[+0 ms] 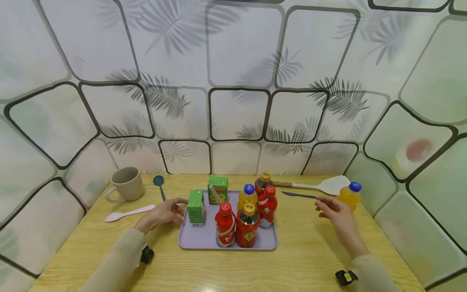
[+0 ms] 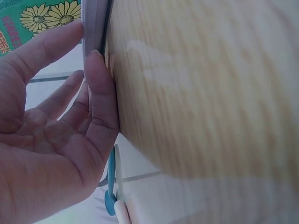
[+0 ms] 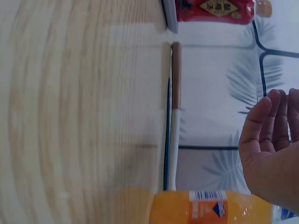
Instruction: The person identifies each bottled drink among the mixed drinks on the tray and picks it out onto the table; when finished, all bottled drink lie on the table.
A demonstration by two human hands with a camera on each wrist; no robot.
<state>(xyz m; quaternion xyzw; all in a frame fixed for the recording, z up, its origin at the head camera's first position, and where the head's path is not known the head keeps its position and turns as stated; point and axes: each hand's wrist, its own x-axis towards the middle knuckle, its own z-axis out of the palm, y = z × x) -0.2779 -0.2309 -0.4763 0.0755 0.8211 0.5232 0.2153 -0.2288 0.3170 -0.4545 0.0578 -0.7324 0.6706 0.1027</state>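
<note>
My left hand (image 1: 166, 213) is at the left edge of a lilac tray (image 1: 228, 248). In the left wrist view its relaxed fingers (image 2: 100, 88) touch the tray's rim. On the tray, a green drink carton (image 1: 196, 209) stands nearest that hand, with another green carton (image 1: 218, 188) with a straw behind it. Red-labelled bottles (image 1: 225, 227) and an orange juice bottle (image 1: 247, 196) stand on the right half. My right hand (image 1: 335, 211) hovers right of the tray, fingers loosely bent, holding nothing. Beside it stands another orange juice bottle (image 1: 351, 194) with a blue cap.
A dark blue knife (image 1: 299, 195) and a white spatula (image 1: 333, 185) with a brown handle lie at the back right. At the left are a beige mug (image 1: 129, 186), a teal spoon (image 1: 160, 186) and a pink spoon (image 1: 125, 213). Patterned walls (image 1: 238, 113) enclose the table.
</note>
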